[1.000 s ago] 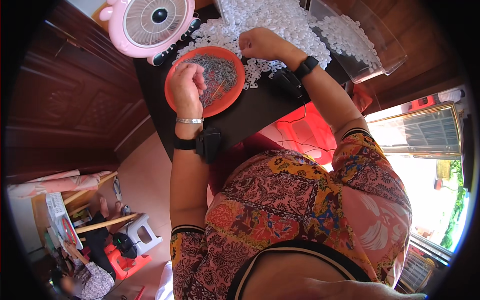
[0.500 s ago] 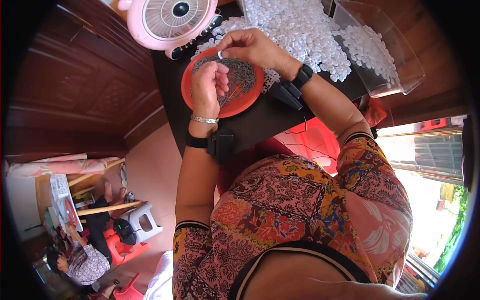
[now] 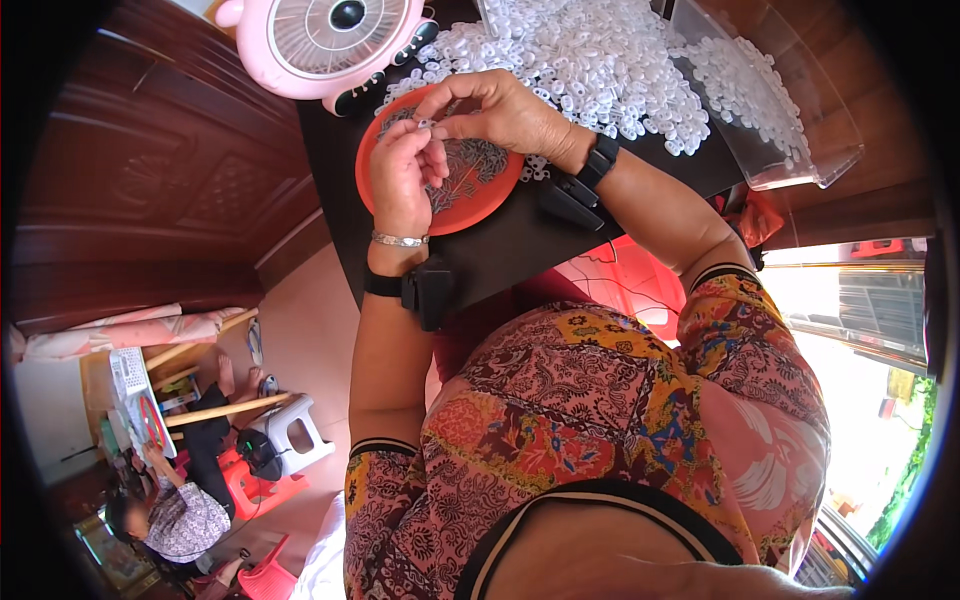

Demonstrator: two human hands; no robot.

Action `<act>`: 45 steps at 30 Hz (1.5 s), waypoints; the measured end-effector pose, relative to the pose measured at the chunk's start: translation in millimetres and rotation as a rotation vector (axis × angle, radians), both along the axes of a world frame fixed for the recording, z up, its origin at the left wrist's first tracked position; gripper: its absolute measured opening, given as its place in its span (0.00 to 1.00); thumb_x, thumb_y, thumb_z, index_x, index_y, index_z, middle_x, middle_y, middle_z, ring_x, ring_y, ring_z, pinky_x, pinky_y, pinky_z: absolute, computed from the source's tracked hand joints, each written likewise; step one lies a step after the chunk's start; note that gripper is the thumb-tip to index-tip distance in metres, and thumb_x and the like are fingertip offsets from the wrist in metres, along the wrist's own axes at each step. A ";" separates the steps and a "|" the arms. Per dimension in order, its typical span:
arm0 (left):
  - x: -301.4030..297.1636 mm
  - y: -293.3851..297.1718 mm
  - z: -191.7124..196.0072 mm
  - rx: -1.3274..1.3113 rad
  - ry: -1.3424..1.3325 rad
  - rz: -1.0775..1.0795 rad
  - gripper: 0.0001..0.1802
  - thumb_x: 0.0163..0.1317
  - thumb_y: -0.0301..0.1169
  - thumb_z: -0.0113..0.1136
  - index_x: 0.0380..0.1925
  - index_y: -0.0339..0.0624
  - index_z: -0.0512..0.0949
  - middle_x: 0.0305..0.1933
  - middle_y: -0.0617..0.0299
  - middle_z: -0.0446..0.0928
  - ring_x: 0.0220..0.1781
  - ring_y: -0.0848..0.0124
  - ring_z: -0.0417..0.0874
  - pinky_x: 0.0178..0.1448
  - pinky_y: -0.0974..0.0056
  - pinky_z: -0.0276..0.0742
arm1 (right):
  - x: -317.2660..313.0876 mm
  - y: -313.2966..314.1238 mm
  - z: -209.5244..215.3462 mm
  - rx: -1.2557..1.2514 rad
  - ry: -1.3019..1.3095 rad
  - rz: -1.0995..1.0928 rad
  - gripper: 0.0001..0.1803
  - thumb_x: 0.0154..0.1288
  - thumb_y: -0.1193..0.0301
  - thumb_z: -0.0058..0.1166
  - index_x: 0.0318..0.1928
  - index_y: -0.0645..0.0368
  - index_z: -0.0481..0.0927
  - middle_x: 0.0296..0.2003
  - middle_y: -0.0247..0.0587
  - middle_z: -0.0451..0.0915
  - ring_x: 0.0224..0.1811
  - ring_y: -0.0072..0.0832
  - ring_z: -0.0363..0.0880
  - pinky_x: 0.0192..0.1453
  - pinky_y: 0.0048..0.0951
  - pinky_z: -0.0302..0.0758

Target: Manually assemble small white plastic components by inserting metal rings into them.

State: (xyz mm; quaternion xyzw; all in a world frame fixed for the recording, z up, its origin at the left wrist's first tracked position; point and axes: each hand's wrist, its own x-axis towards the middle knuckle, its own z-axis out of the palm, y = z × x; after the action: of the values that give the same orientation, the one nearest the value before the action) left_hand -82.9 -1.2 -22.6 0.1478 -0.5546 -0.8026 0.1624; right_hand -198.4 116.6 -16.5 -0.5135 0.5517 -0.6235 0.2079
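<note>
2 hands meet above a dark table (image 3: 520, 250) that fills the upper middle of the view, with a brown wooden wall to its left. Largest on the table is a heap of small white plastic rings (image 3: 600, 60), spread across the far side and running up to a clear plastic tray (image 3: 800, 130) on the right, which also holds some of them. At the far left corner stands a pink desk fan (image 3: 320, 40), its round grille tilted toward the camera. Nearer the person lies a round orange dish (image 3: 470, 200) filled with a layer of thin dark metal pieces; a few white rings lie just beside its right rim.

Over that dish the left hand (image 3: 405, 180) is curled, fingers drawn in narrow, with a silver bracelet and a black band on the wrist. The right hand (image 3: 500, 115) comes in from the right, a black watch on its wrist, its thumb and forefinger pinched close. Between the fingertips of both hands sits 1 tiny white piece (image 3: 428, 124), held just above the far edge of the dish; its exact shape is too small to tell.

Low at the left, well apart, another person sits on the floor by a white stool (image 3: 285, 440).
</note>
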 end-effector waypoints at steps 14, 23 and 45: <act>1.0 -6.6 0.5 -0.146 0.032 0.197 0.07 0.59 0.30 0.48 0.26 0.39 0.73 0.18 0.65 0.70 0.17 0.77 0.68 0.20 0.75 0.60 | -3.3 2.2 -9.3 0.316 0.911 -0.088 0.09 0.49 0.69 0.58 0.33 0.58 0.80 0.33 0.40 0.77 0.42 0.39 0.74 0.47 0.35 0.72; 0.8 5.0 3.7 -0.224 0.092 0.249 0.03 0.55 0.26 0.53 0.24 0.41 0.72 0.16 0.69 0.68 0.16 0.81 0.66 0.19 0.76 0.57 | 4.1 -4.4 -19.2 0.244 1.097 -0.189 0.07 0.49 0.70 0.57 0.27 0.59 0.76 0.30 0.39 0.74 0.40 0.39 0.72 0.44 0.36 0.72; -0.3 5.3 -0.3 -0.230 0.082 0.144 0.04 0.57 0.25 0.53 0.25 0.39 0.71 0.18 0.68 0.67 0.17 0.81 0.65 0.21 0.76 0.59 | -3.0 2.7 0.7 0.103 0.068 -0.102 0.11 0.62 0.68 0.55 0.32 0.65 0.76 0.26 0.31 0.76 0.30 0.16 0.70 0.38 0.21 0.70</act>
State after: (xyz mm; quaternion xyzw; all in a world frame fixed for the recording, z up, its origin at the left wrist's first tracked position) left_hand -83.2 4.2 -22.9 0.1346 -0.6237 -0.7255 0.2579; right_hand -201.4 119.3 -15.7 -0.4941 0.6153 -0.5862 0.1833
